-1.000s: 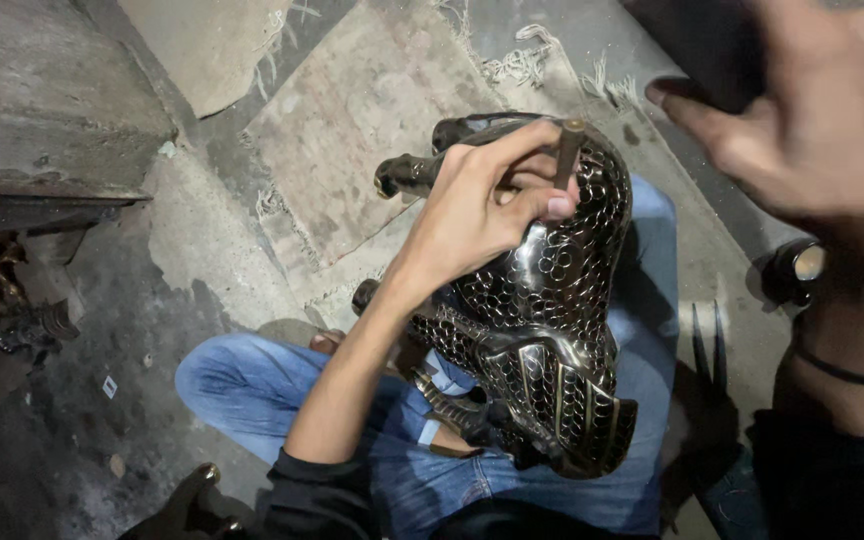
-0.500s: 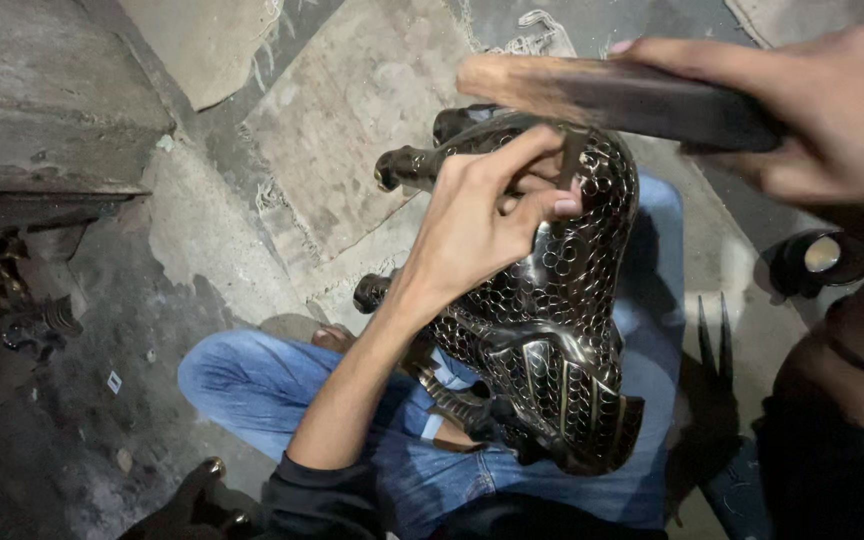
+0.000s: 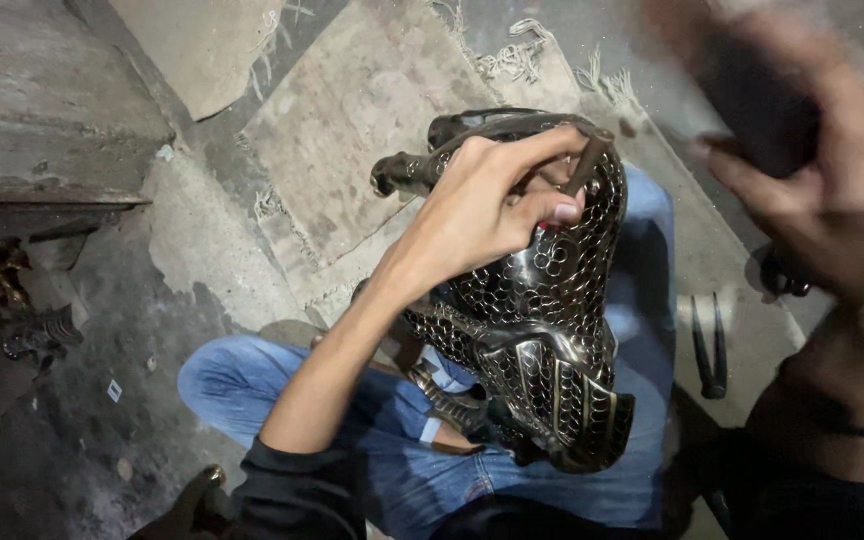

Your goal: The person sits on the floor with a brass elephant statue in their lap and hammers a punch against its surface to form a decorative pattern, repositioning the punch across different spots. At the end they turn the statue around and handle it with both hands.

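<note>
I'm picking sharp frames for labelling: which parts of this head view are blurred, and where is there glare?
Head view: right hand smeared by motion blur; left hand sharp; bright glints on the scaled metal piece; left floor in deep shadow.

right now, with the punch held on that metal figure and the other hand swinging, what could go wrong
1. The left hand pinches the small punch with its fingers close below the tip, so a missed blow from the blurred right hand could hit them.
2. The scaled metal figure rests only on the lap in blue jeans, so a hit could make it slip or twist.
3. The punch stands tilted and could skid across the pattern.
</note>
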A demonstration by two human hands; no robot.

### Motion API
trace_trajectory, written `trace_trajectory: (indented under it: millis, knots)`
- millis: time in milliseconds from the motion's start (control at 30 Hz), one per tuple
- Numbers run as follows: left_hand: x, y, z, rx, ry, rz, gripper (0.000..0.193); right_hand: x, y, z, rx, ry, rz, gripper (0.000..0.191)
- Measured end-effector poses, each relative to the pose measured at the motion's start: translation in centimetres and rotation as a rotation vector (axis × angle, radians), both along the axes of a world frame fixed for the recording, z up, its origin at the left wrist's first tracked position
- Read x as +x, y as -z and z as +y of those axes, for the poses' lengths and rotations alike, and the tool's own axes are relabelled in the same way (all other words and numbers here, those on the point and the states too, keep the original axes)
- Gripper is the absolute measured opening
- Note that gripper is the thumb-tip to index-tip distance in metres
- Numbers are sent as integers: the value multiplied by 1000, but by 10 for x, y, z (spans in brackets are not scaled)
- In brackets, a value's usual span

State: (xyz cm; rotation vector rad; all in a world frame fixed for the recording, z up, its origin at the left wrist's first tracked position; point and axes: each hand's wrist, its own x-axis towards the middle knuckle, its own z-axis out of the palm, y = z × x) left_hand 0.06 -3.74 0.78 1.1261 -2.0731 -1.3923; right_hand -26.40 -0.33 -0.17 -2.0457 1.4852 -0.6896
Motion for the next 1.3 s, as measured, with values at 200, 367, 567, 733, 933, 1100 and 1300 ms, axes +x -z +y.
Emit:
trace_trajectory:
  millis: [200,367,567,733,933,1100,1300]
  knots:
    - [0,1,-6,1,114,-1,36,-4,4,12,159,16,414,85]
    - [2,4,-15,-118,280,-35,39,22,-3,29,163,330,-169,64]
    - [-2,11,-20,-200,372,2,44,-2,11,54,16,20,-88,86]
    - [-6,6,-29,-75,503,-28,46,4,74,91,-30,203,-423,84]
    - [-10,1,-32,-181,595,-115,58,3,107,121,-10,261,-459,77]
    - [-2,7,-36,-261,632,-224,70,17,104,112,-111,274,-456,68]
    - [39,22,-21,242,15,383,29,43,114,105,-99,472,-560,42]
